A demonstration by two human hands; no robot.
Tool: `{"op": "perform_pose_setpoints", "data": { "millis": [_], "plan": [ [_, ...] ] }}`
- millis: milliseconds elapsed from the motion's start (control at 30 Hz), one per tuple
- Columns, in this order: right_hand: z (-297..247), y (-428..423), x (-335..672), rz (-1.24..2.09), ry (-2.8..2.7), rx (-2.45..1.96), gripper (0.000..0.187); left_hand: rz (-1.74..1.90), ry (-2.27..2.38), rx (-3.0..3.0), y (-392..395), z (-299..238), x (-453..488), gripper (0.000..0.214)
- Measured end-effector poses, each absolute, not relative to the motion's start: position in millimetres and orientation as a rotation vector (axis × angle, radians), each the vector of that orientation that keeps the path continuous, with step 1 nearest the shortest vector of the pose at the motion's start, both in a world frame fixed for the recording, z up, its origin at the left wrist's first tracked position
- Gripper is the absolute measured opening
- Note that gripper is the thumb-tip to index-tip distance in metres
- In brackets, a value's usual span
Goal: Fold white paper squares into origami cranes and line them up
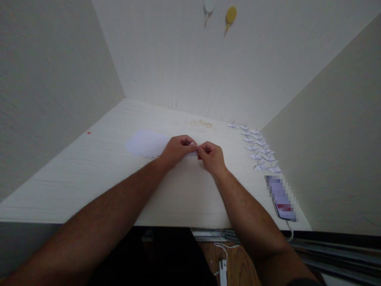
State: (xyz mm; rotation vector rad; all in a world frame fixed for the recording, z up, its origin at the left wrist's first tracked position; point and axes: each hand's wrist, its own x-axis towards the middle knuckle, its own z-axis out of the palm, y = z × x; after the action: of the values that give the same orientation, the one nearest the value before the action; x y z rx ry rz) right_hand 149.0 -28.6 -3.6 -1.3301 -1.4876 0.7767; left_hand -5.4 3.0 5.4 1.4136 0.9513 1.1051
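Note:
My left hand (177, 150) and my right hand (212, 157) meet over the middle of a pale wooden desk (89, 174). Both have their fingers curled in a pinch on a small white folded paper (193, 151) that shows only as a sliver between them. Most of that paper is hidden by my fingers. Just left of my left hand lies a flat sheet of white paper (145, 143).
Several small folded paper cranes (259, 147) stand in rows at the desk's right side. A phone (281, 198) with a cable lies near the front right corner. Walls close in the desk on three sides. A white hook and a yellow hook (230, 16) hang on the back wall.

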Motion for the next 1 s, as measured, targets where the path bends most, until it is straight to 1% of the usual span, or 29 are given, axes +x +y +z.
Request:
{"op": "perform_pose_setpoints", "data": {
  "millis": [167, 300, 467, 600, 767, 1000],
  "plan": [
    [-5.1, -30.2, 147.4, 0.644, -1.538, -1.335, 0.025, 1.135, 0.946, 1.153, 0.2, 5.5, 0.7, 0.017],
    [-3.7, -30.8, 148.6, 0.627, -1.564, -1.299, 0.025, 1.137, 0.963, 1.074, 1.2, 6.5, 1.8, 0.016],
    [-3.1, -31.1, 149.3, 0.673, -1.53, -1.304, 0.022, 1.084, 0.998, 1.124, 0.7, 8.9, 0.5, 0.013],
    [-5.2, -30.7, 148.4, 0.765, -1.505, -1.324, 0.02, 1.063, 1.02, 1.321, 0.1, 9.2, -1.4, 0.015],
    [-5.2, -29.4, 148.9, 0.715, -1.579, -1.331, 0.024, 1.025, 1.084, 1.575, 3.2, 5.8, -3.7, 0.016],
    [-3.6, -27.1, 152.7, 0.778, -1.521, -1.3, 0.03, 0.975, 0.991, 1.425, 2.4, 2.7, -4.3, 0.024]
  ]
}}
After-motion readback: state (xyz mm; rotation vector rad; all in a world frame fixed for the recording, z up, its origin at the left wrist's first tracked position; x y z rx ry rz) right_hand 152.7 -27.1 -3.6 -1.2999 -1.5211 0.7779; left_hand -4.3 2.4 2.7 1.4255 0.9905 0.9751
